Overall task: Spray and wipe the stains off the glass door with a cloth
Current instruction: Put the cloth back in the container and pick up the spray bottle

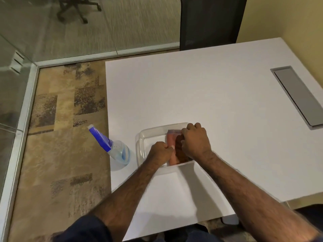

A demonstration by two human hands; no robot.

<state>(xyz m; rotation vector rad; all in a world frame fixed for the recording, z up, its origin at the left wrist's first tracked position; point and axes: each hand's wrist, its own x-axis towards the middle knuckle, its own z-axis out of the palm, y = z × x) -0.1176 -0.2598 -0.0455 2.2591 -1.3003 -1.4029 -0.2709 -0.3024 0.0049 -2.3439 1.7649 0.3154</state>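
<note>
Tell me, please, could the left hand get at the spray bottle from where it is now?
Probably yes. The spray bottle stands beside the clear tray, with bare table between them, but the left hand is gripping the cloth and would have to release it first.

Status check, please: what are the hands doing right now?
Left hand and right hand both gripping cloth in clear tub. Spray bottle untouched, left of tub. Nothing blocking.

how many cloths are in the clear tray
2 by colour: a pink cloth on the left side of the clear tray and a brown cloth beside it, both under the hands. More may be hidden beneath.
</note>
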